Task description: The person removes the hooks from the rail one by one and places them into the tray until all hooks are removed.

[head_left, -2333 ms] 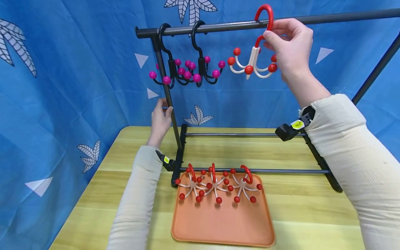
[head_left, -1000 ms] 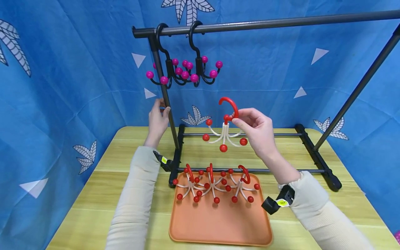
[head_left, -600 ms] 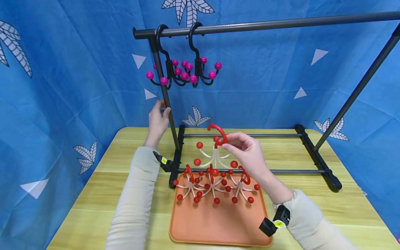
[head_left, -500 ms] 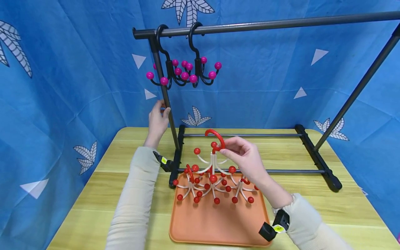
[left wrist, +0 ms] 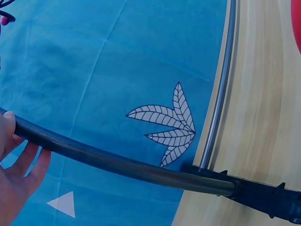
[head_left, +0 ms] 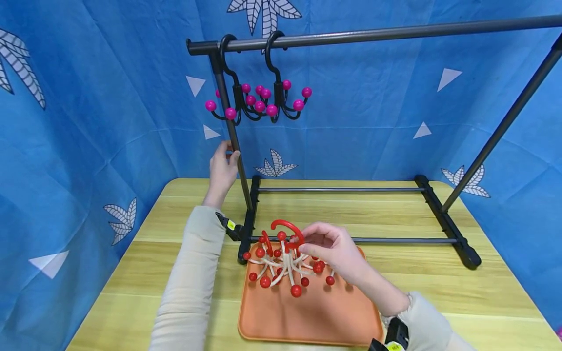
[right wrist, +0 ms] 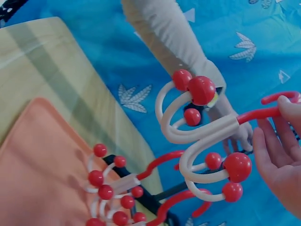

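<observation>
My right hand (head_left: 335, 251) pinches the red hook of a white multi-arm hanger (head_left: 287, 261) tipped with red balls. In the head view this hanger overlaps similar hangers on the orange tray (head_left: 307, 319). The right wrist view shows the held hanger (right wrist: 207, 134) apart from the tray hangers (right wrist: 124, 183), its hook between thumb and fingers. At the left of the black rack, my left hand (head_left: 223, 170) grips the upright post (head_left: 241, 178). In the left wrist view, the thumb lies over the post (left wrist: 117, 162) and the fingers go behind it.
Two black hangers (head_left: 278, 95) with pink balls hang at the left end of the rack's top bar (head_left: 395, 34). The rack's lower bars (head_left: 408, 240) cross the wooden table (head_left: 342, 212) behind the tray. A blue cloth (head_left: 360, 136) hangs behind and beside the table.
My right hand has brought the red-hooked hanger down from the top bar, leftward and toward me, to just over the tray. The left hand stays on the post.
</observation>
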The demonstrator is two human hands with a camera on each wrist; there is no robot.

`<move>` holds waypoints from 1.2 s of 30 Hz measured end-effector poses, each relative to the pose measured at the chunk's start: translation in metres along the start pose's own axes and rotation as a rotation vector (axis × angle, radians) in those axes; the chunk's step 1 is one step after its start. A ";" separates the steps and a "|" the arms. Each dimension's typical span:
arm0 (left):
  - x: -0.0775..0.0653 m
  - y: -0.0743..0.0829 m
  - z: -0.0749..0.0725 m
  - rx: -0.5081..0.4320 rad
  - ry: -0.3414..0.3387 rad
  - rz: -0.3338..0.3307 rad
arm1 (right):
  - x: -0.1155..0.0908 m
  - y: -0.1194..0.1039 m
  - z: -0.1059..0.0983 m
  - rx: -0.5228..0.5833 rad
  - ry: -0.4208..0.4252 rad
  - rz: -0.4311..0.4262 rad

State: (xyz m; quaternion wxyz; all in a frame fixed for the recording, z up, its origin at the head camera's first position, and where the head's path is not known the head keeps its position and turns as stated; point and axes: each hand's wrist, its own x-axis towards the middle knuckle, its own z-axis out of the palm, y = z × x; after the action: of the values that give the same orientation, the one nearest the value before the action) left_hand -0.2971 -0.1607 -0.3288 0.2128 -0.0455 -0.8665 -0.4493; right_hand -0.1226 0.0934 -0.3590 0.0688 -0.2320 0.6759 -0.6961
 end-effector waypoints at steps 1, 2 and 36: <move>0.000 0.000 0.000 0.002 0.001 0.002 | -0.001 0.002 0.001 0.001 -0.022 -0.003; 0.000 0.000 0.000 0.003 0.002 0.002 | -0.003 0.004 0.003 0.002 -0.039 -0.002; 0.000 -0.005 0.004 -0.007 0.020 0.027 | -0.025 0.088 0.036 -0.320 -0.178 0.008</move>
State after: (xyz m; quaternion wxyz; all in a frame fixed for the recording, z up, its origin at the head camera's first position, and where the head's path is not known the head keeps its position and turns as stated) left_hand -0.2996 -0.1608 -0.3344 0.2274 -0.0536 -0.8621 -0.4497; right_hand -0.1050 0.0638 -0.4511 0.0932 -0.2978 0.7701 -0.5564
